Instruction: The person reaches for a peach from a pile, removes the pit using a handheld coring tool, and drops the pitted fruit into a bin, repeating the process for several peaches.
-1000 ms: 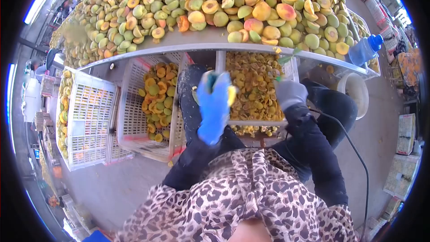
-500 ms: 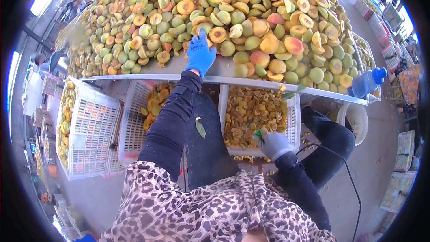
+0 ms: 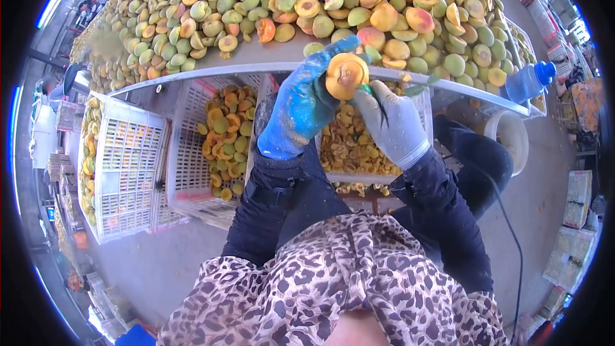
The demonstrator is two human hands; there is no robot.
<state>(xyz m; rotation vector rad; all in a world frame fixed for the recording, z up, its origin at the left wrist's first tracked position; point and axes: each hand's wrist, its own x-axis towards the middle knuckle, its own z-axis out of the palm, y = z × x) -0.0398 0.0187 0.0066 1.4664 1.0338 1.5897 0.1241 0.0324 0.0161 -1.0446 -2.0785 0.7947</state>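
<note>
My left hand point(image 3: 296, 109), in a blue rubber-coated glove, is closed around a peach half point(image 3: 346, 77). The cut side faces up and shows its brown pit area. My right hand point(image 3: 394, 122), in a pale grey glove, grips a small green-handled tool point(image 3: 366, 89) right at the fruit's edge. Fingers cover most of the tool, so its working end cannot be made out. Both hands meet above the front edge of a metal table point(image 3: 237, 66), where a large heap of halved peaches point(image 3: 307, 6) lies.
Under the table, one white crate point(image 3: 186, 176) holds peach halves, and scraps point(image 3: 359, 147) fill another. A further full crate point(image 3: 128, 166) stands at left. A blue-capped bottle point(image 3: 528, 82) sits at the table's right end, above a white bucket point(image 3: 512, 134). A black cable point(image 3: 509, 224) hangs at right.
My left hand has come back from the heap toward me with a peach half. My right hand has risen from over the scrap crate to meet it, still holding the green-handled tool.
</note>
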